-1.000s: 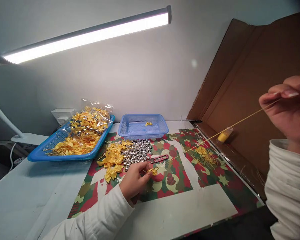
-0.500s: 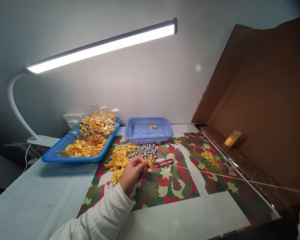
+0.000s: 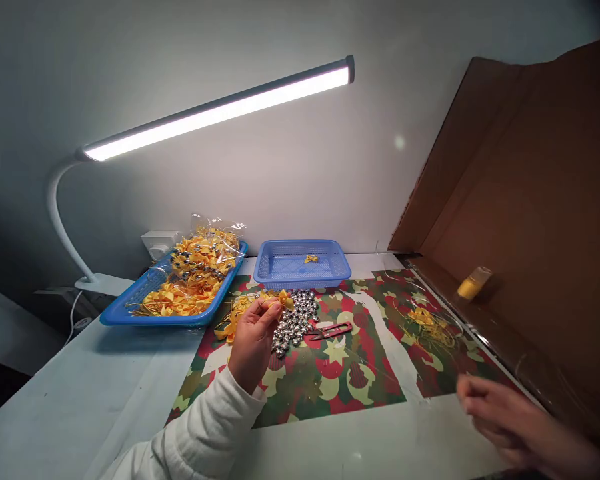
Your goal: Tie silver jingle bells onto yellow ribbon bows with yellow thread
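Observation:
My left hand is raised over the patterned mat, thumb and fingers pinched on a yellow ribbon bow. Behind that hand lies a heap of yellow bows, partly covered by it. Small silver bells or beads are spread just to its right, beside red-handled thread snips. At the lower right, my right hand is blurred by motion, its fingers curled together; whatever they hold cannot be made out. A faint thread seems to run across the mat between the hands.
At the left, a blue basket is full of yellow bows and bagged pieces. A smaller blue basket holds a little yellow piece. Yellow cord scraps lie right, near a yellow spool and cardboard. A lamp hangs above.
My right hand has come into view from the right edge. The yellow cord stretched taut from my left hand is no longer seen so. My left hand has risen slightly, moving left.

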Tool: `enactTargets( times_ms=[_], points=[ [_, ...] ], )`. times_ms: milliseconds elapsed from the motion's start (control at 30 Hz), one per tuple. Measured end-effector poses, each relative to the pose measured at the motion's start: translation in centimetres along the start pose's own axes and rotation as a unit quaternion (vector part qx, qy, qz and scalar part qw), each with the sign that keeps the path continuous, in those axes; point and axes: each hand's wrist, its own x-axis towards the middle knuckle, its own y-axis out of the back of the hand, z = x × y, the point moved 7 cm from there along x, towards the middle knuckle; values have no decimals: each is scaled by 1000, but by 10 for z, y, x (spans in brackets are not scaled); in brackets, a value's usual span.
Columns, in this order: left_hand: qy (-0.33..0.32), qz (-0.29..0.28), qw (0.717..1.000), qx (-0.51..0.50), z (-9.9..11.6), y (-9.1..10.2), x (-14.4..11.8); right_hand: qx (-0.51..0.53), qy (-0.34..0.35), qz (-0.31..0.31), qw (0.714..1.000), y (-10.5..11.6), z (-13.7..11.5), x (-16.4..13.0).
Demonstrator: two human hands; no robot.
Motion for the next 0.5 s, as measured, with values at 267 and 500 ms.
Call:
enactTargets(
  times_ms=[267, 500],
  points=[
    [125, -82, 987, -65, -9, -17, -19, -295, 195, 98, 930, -40, -38, 54],
    [150, -108, 981, -64, -14, -13, -24, -544, 187, 248, 780, -55, -84, 94]
  ],
)
